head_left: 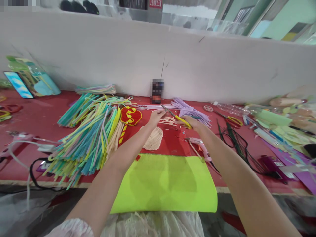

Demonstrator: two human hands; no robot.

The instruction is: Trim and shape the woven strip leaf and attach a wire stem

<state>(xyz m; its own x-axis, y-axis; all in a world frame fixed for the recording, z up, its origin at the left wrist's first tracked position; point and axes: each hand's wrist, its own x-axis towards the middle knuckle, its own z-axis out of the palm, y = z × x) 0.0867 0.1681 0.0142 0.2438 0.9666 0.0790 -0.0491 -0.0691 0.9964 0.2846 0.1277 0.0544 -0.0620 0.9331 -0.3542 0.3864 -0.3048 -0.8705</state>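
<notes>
My right hand [192, 123] grips a pair of scissors [182, 120] by the yellow handles, blades pointing left and away. Close to the blade tips, my left hand [157, 116] has its fingers pinched together; what lies in them is too small to make out. Behind both hands are lilac pipe cleaners [190, 110], some stretching left past the blades. Short pale cut pieces [168, 120] lie scattered between the hands. Under my left wrist rests a cream leaf-like pad of pipe cleaners [153, 139]. Left of it sits a red and yellow pipe-cleaner piece with a striped stem [135, 119].
A large heap of coloured pipe cleaners [91, 135] covers the left side. A pink glue gun [201, 144] lies by my right forearm. A yellow-green sheet [168, 184] hangs over the front edge. Other scissors [233, 121], cables and a plastic bottle [229, 108] lie right.
</notes>
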